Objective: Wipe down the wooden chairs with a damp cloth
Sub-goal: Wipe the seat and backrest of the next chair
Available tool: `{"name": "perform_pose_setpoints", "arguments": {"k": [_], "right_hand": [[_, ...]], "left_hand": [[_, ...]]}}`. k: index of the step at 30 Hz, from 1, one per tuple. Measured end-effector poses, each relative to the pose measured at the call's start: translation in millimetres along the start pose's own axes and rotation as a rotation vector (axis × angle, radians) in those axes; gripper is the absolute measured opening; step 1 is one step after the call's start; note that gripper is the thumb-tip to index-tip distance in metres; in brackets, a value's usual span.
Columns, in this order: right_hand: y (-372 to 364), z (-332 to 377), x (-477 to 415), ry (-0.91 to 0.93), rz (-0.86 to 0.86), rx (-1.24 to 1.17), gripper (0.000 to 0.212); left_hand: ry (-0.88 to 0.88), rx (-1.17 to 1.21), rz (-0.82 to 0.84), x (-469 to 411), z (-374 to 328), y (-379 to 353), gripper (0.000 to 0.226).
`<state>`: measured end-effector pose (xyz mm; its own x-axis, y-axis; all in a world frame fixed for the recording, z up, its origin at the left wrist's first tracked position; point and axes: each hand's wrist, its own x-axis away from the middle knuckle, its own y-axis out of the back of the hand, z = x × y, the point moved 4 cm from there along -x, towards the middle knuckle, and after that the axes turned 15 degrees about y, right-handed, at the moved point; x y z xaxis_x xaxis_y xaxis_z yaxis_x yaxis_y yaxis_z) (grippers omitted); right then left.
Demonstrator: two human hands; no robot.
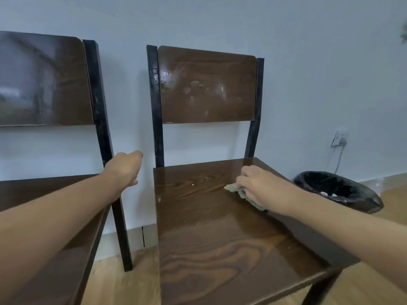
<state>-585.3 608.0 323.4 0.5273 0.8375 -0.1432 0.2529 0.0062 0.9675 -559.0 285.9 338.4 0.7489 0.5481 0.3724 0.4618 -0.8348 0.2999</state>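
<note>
Two dark wooden chairs with black metal frames stand against a pale wall. On the seat (211,227) of the right chair, near its back right part, my right hand (264,186) presses a crumpled green cloth (241,192) onto the wood. That chair's backrest (207,86) shows wet smears. My left hand (126,168) hovers in the gap between the two chairs with fingers curled and nothing in it. The left chair (44,80) is partly cut off at the frame's edge; its backrest looks streaked.
A round bin with a black bag (337,190) stands on the floor right of the chair. A wall socket with a white cable (340,137) is above it. The floor is light wood.
</note>
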Motion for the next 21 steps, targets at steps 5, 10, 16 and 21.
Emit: {"name": "perform_pose_setpoints", "arguments": {"k": [5, 10, 16, 21], "right_hand": [[-24, -170, 93, -0.457, 0.192, 0.192, 0.012], [7, -182, 78, -0.610, -0.109, 0.075, 0.019], [45, -23, -80, -0.173, -0.419, -0.259, 0.020], [20, 86, -153, 0.156, -0.279, -0.222, 0.014]], "left_hand": [[-0.088, 0.009, -0.043, -29, -31, -14, 0.026], [-0.231, -0.034, -0.010, -56, -62, -41, 0.052], [-0.390, 0.065, -0.033, -69, -70, -64, 0.041], [-0.486, 0.069, 0.120, -86, -66, -53, 0.039]]}}
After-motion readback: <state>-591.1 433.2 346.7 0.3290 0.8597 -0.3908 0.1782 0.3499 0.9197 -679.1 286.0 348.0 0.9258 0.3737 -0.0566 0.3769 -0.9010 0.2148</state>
